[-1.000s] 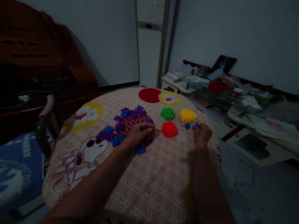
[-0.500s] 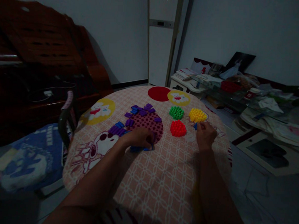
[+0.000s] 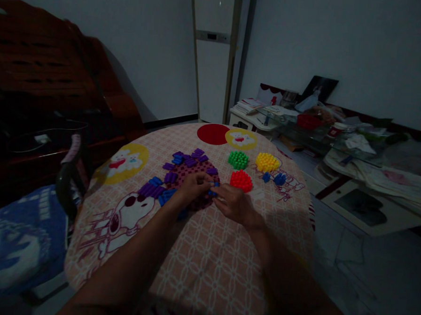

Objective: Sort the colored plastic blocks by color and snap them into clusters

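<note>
My left hand point(image 3: 194, 186) and my right hand point(image 3: 233, 203) meet over the middle of the round table point(image 3: 198, 251), both pinched on small blue pieces point(image 3: 213, 188) held between them. Under my hands lies a dark red pegboard disc point(image 3: 190, 170) ringed by loose purple pieces point(image 3: 185, 159) and blue pieces point(image 3: 166, 195). To the right stand a red stud cluster point(image 3: 241, 180), a green cluster point(image 3: 237, 159) and a yellow cluster point(image 3: 266, 162). Two blue pieces point(image 3: 275, 178) lie near the yellow one.
The table wears a pink checked cloth with cartoon dogs point(image 3: 123, 214). A dark chair back point(image 3: 68, 178) stands at the left edge, with a blue cushion point(image 3: 12, 241) and a wooden sofa point(image 3: 52, 88) beyond. A cluttered low glass table point(image 3: 321, 130) sits at the right.
My right hand left the blue pieces by the yellow cluster and came left to meet my left hand. My left hand lifted off the table with blue pieces.
</note>
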Demonstrator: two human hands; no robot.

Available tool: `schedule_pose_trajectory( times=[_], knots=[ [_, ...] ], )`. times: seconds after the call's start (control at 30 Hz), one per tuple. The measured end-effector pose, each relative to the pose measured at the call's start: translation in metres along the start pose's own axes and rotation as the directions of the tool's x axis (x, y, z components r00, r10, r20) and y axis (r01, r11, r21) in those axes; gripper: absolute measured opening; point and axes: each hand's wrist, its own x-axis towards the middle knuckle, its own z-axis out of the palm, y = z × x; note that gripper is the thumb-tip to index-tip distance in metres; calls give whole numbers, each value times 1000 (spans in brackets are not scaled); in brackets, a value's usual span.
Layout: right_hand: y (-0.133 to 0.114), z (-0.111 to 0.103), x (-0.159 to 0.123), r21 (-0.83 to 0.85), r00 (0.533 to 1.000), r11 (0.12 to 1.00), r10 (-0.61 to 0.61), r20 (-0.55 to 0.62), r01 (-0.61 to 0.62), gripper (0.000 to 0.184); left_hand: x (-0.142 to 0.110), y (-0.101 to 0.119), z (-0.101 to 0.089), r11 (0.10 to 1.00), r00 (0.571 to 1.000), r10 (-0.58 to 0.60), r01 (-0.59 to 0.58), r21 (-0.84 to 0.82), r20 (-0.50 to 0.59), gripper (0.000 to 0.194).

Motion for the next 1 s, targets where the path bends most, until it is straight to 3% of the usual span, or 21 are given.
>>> schedule_pose_trajectory(
  times=[0.1,0.23,0.33,0.43,0.53,0.67,0.73,0.83,1.0],
  knots=[
    [0,-1,0,-46,999,998,-48,14,48,19,-1,3,3,988,998,-65,62,-139,-12,41],
    [2,-1,0,-165,999,986,-18,-33,12,20,-3,5,6,969,995,-100,104,-222,29,42],
    [5,-5,2,-115,986,992,36,-161,-55,22,-4,4,8,966,996,-74,85,-245,54,43],
    [11,-17,3,-16,933,984,166,-320,-180,18,-4,3,10,967,997,-56,66,-245,49,45],
    [28,-36,-4,95,804,932,349,-482,-349,17,-4,2,8,969,997,-57,67,-239,49,46],
    [64,-68,-26,203,516,769,574,-636,-606,27,-2,0,5,973,999,-25,36,-230,48,44],
    [82,-82,-38,137,444,684,598,-667,-716,28,-1,-2,4,974,999,-20,31,-224,50,44],
    [100,-94,-52,-14,435,570,609,-663,-821,26,-1,-3,5,975,998,-35,47,-218,55,46],
    [106,-96,-53,-203,485,466,634,-602,-861,25,-2,-1,7,978,998,-33,45,-203,61,45]
  ],
)
